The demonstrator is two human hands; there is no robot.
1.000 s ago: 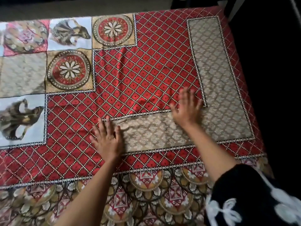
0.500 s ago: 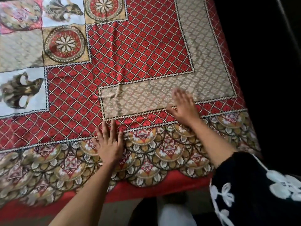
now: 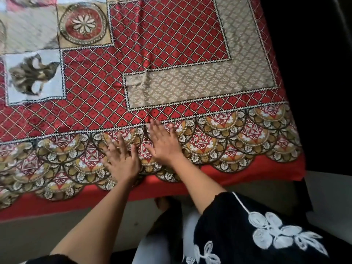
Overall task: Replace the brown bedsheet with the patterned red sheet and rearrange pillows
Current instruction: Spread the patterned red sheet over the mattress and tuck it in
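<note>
The patterned red sheet [image 3: 171, 44] covers the bed, with red diamond lattice, beige panels and a scalloped medallion border along the near edge. My left hand [image 3: 122, 159] lies flat on that border with fingers spread. My right hand [image 3: 163, 143] lies flat just to the right of it, fingers apart, almost touching the left. Neither hand grips the cloth. A small crease shows in the beige panel [image 3: 200, 86] above the hands. No brown sheet or pillows are in view.
The sheet's plain red hem [image 3: 247, 172] hangs over the bed's near edge. Grey floor [image 3: 47, 231] lies below it. My foot [image 3: 162, 202] and black embroidered clothing [image 3: 266, 231] are close to the bed. Right of the bed is dark.
Both hands have slid toward me from the lattice and beige panel to the scalloped border and come close together. The view has tilted down, showing the bed's edge and floor.
</note>
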